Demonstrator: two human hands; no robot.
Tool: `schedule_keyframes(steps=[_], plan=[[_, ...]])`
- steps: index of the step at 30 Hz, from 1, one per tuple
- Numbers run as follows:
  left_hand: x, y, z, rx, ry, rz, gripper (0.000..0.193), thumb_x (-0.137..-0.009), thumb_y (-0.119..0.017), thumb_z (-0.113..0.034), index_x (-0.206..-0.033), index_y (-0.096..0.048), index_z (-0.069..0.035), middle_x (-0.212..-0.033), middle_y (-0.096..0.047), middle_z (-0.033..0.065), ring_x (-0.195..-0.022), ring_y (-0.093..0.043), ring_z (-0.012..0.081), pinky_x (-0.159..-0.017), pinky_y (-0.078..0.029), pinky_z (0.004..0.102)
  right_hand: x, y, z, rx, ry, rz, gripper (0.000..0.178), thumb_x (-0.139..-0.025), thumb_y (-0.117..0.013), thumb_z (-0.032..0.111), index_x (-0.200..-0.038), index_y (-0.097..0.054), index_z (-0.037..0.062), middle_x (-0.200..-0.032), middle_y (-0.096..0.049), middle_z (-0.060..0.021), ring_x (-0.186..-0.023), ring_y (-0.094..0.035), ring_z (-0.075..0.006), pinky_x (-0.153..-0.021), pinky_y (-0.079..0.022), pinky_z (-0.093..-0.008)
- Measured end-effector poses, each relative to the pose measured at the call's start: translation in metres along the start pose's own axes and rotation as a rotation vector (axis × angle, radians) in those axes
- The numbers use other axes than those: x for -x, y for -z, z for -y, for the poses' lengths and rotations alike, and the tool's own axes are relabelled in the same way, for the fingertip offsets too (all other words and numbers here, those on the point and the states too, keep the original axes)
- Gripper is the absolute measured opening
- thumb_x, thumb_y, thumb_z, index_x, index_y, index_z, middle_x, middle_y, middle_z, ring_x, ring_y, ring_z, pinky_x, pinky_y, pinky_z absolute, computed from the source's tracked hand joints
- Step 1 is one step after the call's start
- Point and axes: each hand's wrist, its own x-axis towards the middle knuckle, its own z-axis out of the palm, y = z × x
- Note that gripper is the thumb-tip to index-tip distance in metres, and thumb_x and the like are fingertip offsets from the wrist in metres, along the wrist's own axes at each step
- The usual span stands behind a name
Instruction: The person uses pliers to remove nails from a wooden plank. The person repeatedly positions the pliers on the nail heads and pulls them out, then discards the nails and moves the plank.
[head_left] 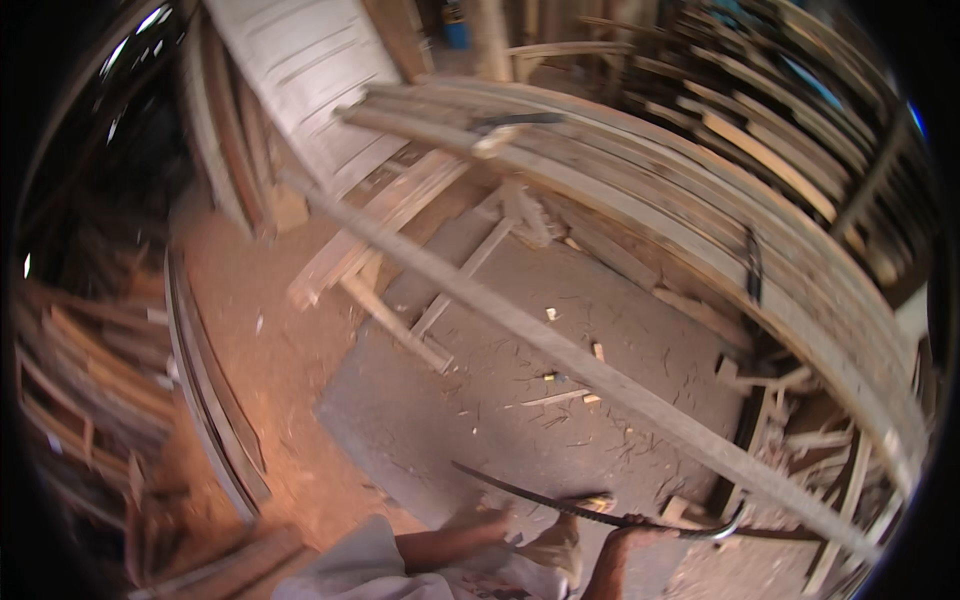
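My right hand (pixel 636 532) is closed around a long, thin, dark rod (pixel 540 503) with a ribbed look. The rod bends into a shiny silver curve on the right of the hand and tapers to a tip over the floor on the left. Motion smears my left hand (pixel 490 524), held low in front of my body near my legs, and its fingers cannot be made out. Past both hands, a long narrow wooden batten (pixel 560 350) runs slantwise from the upper left to the lower right.
A long bench of boards (pixel 640 190) curves across the far right, with dark tools (pixel 752 265) on it. A low wooden trestle (pixel 385 225) stands near a white panelled door (pixel 310 75). Timber piles (pixel 90 370) lie left. Wood scraps (pixel 560 396) litter the grey floor.
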Motion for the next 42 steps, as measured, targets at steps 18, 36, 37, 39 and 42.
schedule_keyframes(steps=[18, 36, 37, 39, 42], plan=[[0.016, 0.210, 0.197, 2.064, -0.173, -0.534, 0.017, -0.093, -0.062, -0.015, -0.080, -0.051, -0.014, -0.068, -0.048, 0.0021, -0.062, -0.050, 0.0183, -0.063, -0.048, 0.0341, 0.313, -0.036, -0.067, 0.335, -0.480, 1.081, 0.074, -0.100, -0.047, 0.073, -0.097, -0.067, 0.0016, -0.087, -0.067, -0.0175, -0.091, -0.065, -0.0357, -0.094, -0.051, -0.0543], [0.217, 0.709, -0.107, 1.552, -1.191, -1.642, 0.047, -0.108, -0.050, -0.050, -0.118, -0.062, -0.006, -0.072, -0.052, 0.0009, -0.068, -0.053, 0.0141, -0.066, -0.048, 0.0311, 0.583, -0.366, -0.228, 0.372, -1.529, 1.508, 0.054, -0.103, -0.058, 0.051, -0.126, -0.066, 0.0019, -0.139, -0.062, -0.0170, -0.127, -0.059, -0.0302, -0.091, -0.060, -0.0383], [0.212, 0.729, -0.136, 1.522, -1.249, -1.702, 0.050, -0.110, -0.048, -0.049, -0.121, -0.063, -0.004, -0.071, -0.051, -0.0005, -0.064, -0.052, 0.0116, -0.062, -0.047, 0.0288, 0.606, -0.384, -0.231, 0.339, -1.501, 1.556, 0.060, -0.103, -0.057, 0.055, -0.130, -0.065, 0.0026, -0.142, -0.060, -0.0170, -0.132, -0.056, -0.0297, -0.087, -0.061, -0.0344], [0.210, 0.764, -0.130, 1.383, -1.707, -1.237, 0.051, -0.112, -0.041, -0.048, -0.122, -0.063, -0.003, -0.068, -0.049, -0.0012, -0.057, -0.049, 0.0090, -0.056, -0.044, 0.0249, 0.646, -0.415, -0.234, 0.321, -1.530, 1.571, 0.064, -0.103, -0.055, 0.057, -0.133, -0.062, 0.0001, -0.142, -0.060, -0.0194, -0.130, -0.059, -0.0306, -0.084, -0.062, -0.0346], [0.206, 0.830, -0.133, 1.196, -1.965, -0.927, 0.048, -0.116, -0.033, -0.042, -0.118, -0.063, -0.005, -0.063, -0.043, -0.0028, -0.046, -0.040, 0.0047, -0.046, -0.040, 0.0221, 0.680, -0.470, -0.252, 0.456, -1.527, 1.877, 0.072, -0.103, -0.053, 0.061, -0.134, -0.059, -0.0046, -0.135, -0.064, -0.0237, -0.119, -0.066, -0.0320, -0.079, -0.063, -0.0362]])
